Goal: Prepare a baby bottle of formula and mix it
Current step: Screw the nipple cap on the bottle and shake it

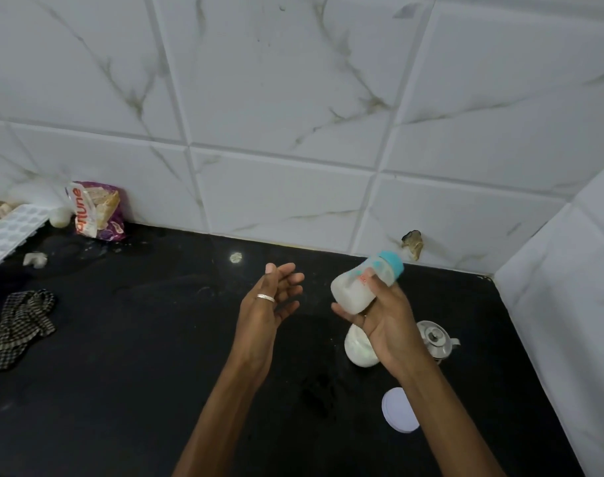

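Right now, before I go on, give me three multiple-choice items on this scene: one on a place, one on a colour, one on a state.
1. Where does the checked cloth lie?
A) far left on the black counter
B) hung on the wall
C) on the floor

2. What colour is the cap on the baby bottle?
A) red
B) teal
C) yellow

3. What is the left hand doing?
A) gripping the cap
B) open, holding nothing
C) pinching the cloth

Answers:
1 A: the cloth is bunched near the counter's left edge.
2 B: a teal cap tops the tilted bottle, which the right hand grips.
3 B: its fingers are spread and stand apart from the bottle.
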Motion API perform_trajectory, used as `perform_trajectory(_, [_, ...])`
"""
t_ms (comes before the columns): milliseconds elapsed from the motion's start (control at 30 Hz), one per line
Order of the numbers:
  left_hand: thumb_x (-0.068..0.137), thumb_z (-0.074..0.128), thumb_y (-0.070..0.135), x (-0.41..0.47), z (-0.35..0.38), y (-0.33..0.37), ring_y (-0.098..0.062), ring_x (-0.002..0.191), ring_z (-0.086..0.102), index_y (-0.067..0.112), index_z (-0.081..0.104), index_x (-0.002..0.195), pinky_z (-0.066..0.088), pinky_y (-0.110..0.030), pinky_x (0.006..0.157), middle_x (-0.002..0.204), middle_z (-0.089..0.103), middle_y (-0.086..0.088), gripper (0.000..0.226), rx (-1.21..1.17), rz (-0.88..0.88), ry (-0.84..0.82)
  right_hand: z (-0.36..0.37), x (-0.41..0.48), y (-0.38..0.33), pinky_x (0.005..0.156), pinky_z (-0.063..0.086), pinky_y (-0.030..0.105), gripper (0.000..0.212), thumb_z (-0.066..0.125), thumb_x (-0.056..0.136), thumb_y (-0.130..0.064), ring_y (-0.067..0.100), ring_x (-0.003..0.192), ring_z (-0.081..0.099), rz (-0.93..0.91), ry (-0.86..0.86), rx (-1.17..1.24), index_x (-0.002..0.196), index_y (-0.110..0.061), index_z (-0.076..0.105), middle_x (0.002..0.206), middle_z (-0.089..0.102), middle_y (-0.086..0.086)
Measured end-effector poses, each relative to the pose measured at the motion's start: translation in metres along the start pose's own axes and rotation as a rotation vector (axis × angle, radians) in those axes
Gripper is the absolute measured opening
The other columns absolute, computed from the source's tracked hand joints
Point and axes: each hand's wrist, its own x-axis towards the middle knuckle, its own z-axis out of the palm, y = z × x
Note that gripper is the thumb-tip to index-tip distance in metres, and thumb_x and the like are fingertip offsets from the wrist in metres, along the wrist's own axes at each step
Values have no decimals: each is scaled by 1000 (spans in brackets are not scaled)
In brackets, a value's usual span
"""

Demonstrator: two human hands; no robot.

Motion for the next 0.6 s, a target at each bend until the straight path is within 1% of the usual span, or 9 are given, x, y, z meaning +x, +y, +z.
perform_trajectory(33, [87, 47, 60, 0, -1, 0, -21, 108, 70, 19, 71, 120, 54, -36, 93, 116, 77, -6, 58, -3, -2, 3, 0, 0, 1, 79, 60, 52, 59, 76, 84, -26, 32, 109, 68, 11, -8, -39, 134, -9, 51, 122, 61, 19])
perform_trajectory(133, [88, 47, 59, 0, -1, 0, -21, 109, 71, 18, 71, 120, 54, -36, 92, 116, 77, -6, 58, -5, -9, -5, -1, -9, 6, 84, 60, 55, 63, 75, 79, -24, 34, 115, 67, 128, -175, -309, 137, -16, 51, 128, 62, 19])
perform_trajectory(167, [88, 47, 59, 0, 0, 0, -21, 109, 71, 18, 71, 120, 54, -36, 92, 116, 77, -6, 57, -1, -9, -11, -2, -10, 6, 84, 60, 55, 63, 75, 79, -23, 35, 116, 67, 127, -200, -326, 137, -17, 52, 130, 62, 20])
perform_trajectory(200, [88, 47, 59, -1, 0, 0, -20, 108, 71, 18, 71, 120, 54, -36, 92, 116, 77, -6, 57, 0, -7, -12, -3, -8, 6, 82, 60, 55, 60, 76, 80, -22, 35, 114, 68, 100, -187, -279, 135, -15, 53, 129, 62, 21])
perform_trajectory(300, [88, 48, 60, -2, -1, 0, -20, 107, 71, 18, 72, 119, 54, -36, 92, 114, 77, -5, 58, -6, -3, 3, 1, -2, 3, 76, 61, 51, 51, 77, 85, -22, 30, 105, 71, 14, -20, -27, 130, -11, 54, 119, 65, 17])
perform_trajectory(333, [88, 48, 60, -2, -1, 0, -20, 107, 71, 18, 72, 120, 54, -37, 93, 114, 77, -5, 58, -5, -4, 6, 1, -2, 4, 77, 61, 50, 52, 77, 85, -24, 30, 106, 71, 15, -7, -45, 130, -12, 53, 119, 64, 16])
perform_trajectory(467, [86, 48, 61, -4, 0, 0, -23, 112, 70, 18, 71, 121, 54, -40, 98, 116, 77, -6, 60, 5, -9, -15, -3, -14, 8, 82, 61, 49, 60, 76, 79, -22, 32, 113, 68, 137, -228, -413, 135, -21, 53, 127, 63, 20])
perform_trajectory(533, [86, 48, 61, -5, 0, 1, -22, 111, 70, 18, 71, 121, 54, -40, 98, 116, 76, -6, 60, 6, -3, -17, -3, -13, 6, 79, 61, 49, 59, 76, 79, -20, 31, 109, 70, 98, -191, -295, 134, -16, 54, 123, 66, 19])
perform_trajectory(600, [86, 48, 61, -5, -1, 1, -23, 111, 70, 18, 71, 121, 54, -39, 97, 116, 77, -6, 60, 3, -1, -5, 0, -9, 5, 75, 61, 50, 57, 78, 81, -21, 29, 102, 73, 45, -61, -74, 132, -10, 53, 118, 66, 18])
